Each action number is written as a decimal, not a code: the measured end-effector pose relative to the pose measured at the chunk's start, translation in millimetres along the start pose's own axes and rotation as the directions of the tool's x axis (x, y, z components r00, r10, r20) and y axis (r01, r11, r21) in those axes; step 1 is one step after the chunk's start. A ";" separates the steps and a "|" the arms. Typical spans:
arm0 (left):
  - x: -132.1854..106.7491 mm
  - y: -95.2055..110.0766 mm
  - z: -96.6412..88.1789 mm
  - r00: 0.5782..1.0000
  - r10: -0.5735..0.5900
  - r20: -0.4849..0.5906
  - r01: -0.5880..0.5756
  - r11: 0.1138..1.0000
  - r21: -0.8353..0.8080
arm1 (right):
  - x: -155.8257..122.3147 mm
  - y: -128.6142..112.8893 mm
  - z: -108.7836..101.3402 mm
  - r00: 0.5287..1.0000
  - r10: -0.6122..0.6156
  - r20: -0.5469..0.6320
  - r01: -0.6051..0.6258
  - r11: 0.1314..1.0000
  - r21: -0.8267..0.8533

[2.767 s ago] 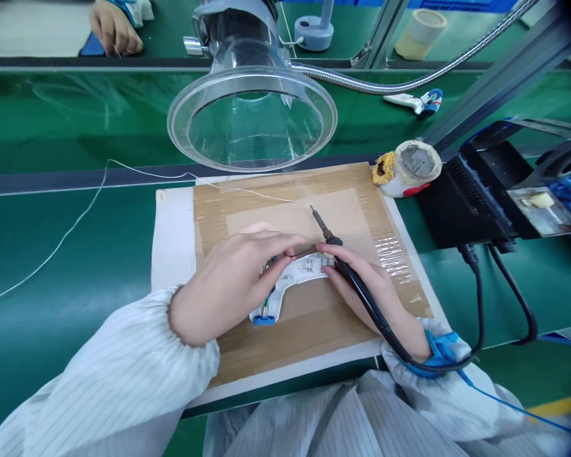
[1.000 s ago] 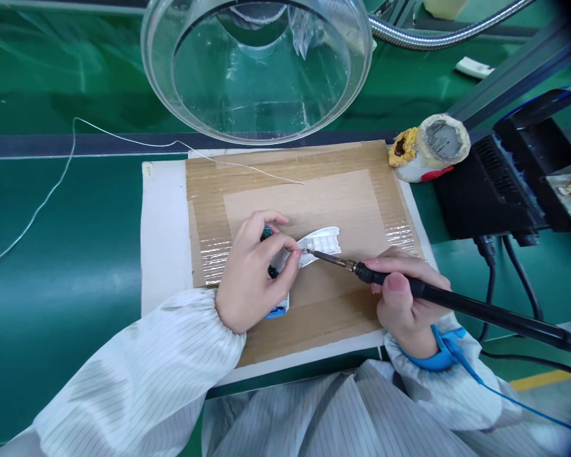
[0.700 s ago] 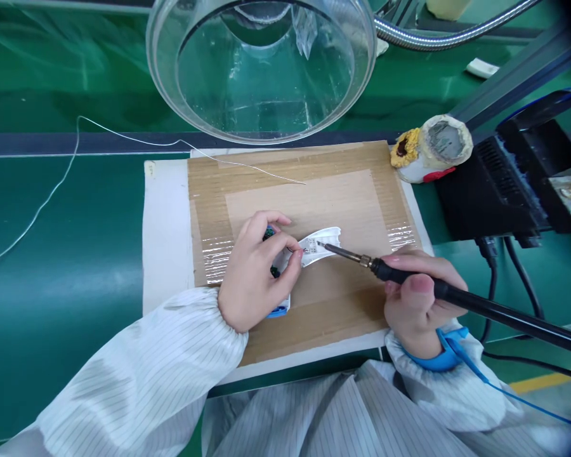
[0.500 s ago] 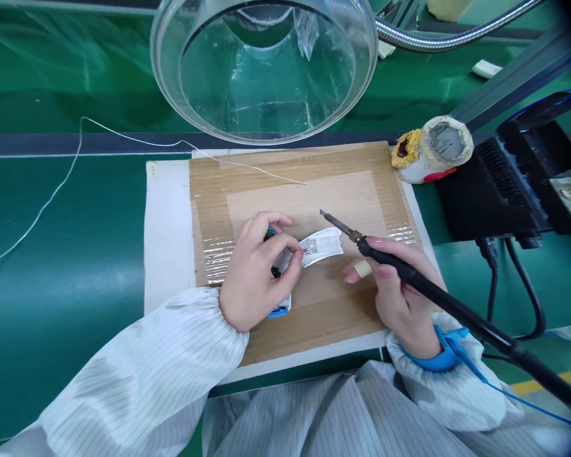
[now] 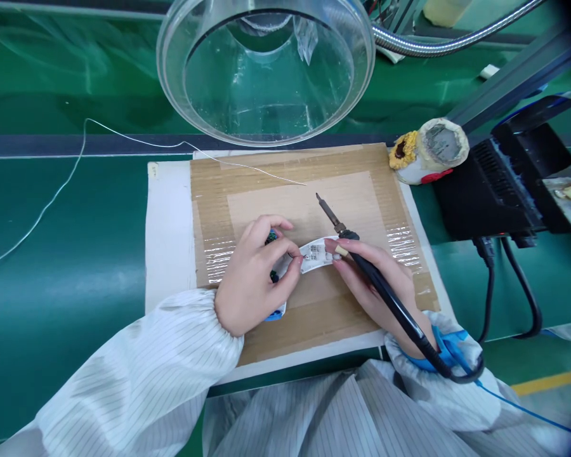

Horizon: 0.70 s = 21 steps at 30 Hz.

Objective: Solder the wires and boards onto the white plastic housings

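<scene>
My left hand [image 5: 259,273] is closed in a pinch of thumb and forefinger on what looks like a thin wire [image 5: 306,257]. Partly hidden beneath it is a blue and white device [image 5: 276,313] with green circuit board showing between the fingers. A curved white plastic shell [image 5: 316,255] with printed marks extends to the right of the pinch. In my right hand [image 5: 380,285] lies a black soldering iron [image 5: 378,285], its metal tip pointing up and away over the cardboard. Fingers of that hand, one wearing a beige finger wrap [image 5: 341,251], touch the shell's right end.
Under the work lies a cardboard sheet [image 5: 285,346] on a white board [image 5: 169,241]. Solder wire [image 5: 137,141] runs in from the left. A clear round hood [image 5: 266,130] hangs above. At right stand a decorated pot [image 5: 428,155] and black equipment [image 5: 478,190] with cables.
My right hand has moved left, and its fingers now meet the white shell. The soldering iron has turned more upright, its tip shifting away slightly. My left hand stays almost still.
</scene>
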State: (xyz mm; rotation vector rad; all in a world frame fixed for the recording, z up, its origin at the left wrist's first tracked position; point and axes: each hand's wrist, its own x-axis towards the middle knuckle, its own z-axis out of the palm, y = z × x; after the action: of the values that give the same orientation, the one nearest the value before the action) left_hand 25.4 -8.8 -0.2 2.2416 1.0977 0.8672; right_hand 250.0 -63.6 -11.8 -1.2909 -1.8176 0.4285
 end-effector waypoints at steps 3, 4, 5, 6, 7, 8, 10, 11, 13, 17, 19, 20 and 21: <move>-2.4 1.2 -7.9 0.999 0.016 0.048 -0.016 1.000 0.003 | -5.3 -2.3 -0.6 1.000 -0.012 0.015 0.011 1.000 0.013; -2.7 1.2 -11.3 0.997 0.025 0.069 -0.025 1.000 0.009 | -6.3 -2.6 -0.4 1.000 -0.025 0.014 0.025 1.000 0.008; -2.6 0.9 -14.6 0.995 0.038 0.093 -0.040 0.999 0.020 | -6.8 -2.7 -0.1 0.999 -0.038 0.010 0.038 0.999 0.001; -2.2 0.5 -17.5 0.992 0.055 0.117 -0.060 0.998 0.036 | -6.9 -2.6 0.4 0.999 -0.047 0.007 0.047 0.999 -0.005; -1.7 0.2 -19.7 0.988 0.075 0.134 -0.083 0.995 0.053 | -6.8 -2.2 0.9 0.999 -0.052 0.004 0.052 0.999 -0.008; -1.2 0.1 -20.9 0.986 0.094 0.141 -0.104 0.992 0.068 | -6.4 -1.7 1.4 0.999 -0.054 0.004 0.054 0.999 -0.005; -0.6 0.6 -19.8 0.987 0.115 0.110 -0.125 0.988 0.086 | -5.9 -0.6 2.1 0.999 -0.052 0.006 0.052 0.999 0.004; -0.5 1.2 -17.8 0.990 0.118 0.074 -0.124 0.989 0.085 | -5.8 0.0 2.3 0.999 -0.050 0.008 0.050 0.999 0.012; -1.0 2.5 -12.0 0.994 0.107 0.002 -0.107 0.992 0.073 | -6.1 0.6 1.9 0.999 -0.043 0.020 0.042 0.999 0.033; -1.9 3.1 -4.5 0.996 0.081 -0.035 -0.079 0.995 0.053 | -7.8 -2.2 -3.0 1.000 -0.022 0.007 0.021 0.998 0.067; -1.7 2.4 -4.8 0.997 0.069 -0.024 -0.068 0.997 0.045 | -9.2 -4.9 -7.3 0.997 0.025 -0.068 -0.020 0.997 0.080; -1.5 2.0 -5.5 0.998 0.064 -0.017 -0.064 0.997 0.040 | -10.0 -6.1 -9.5 0.992 0.042 -0.116 -0.031 0.995 0.093; -1.4 1.7 -6.4 0.998 0.061 -0.010 -0.061 0.998 0.036 | -10.6 -7.0 -11.3 0.985 0.051 -0.167 -0.033 0.993 0.110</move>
State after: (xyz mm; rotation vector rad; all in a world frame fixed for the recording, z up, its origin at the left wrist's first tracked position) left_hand 20.9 -9.9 4.8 2.3127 1.0626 0.8924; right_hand 256.0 -78.1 -5.1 -1.2549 -1.6067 0.4201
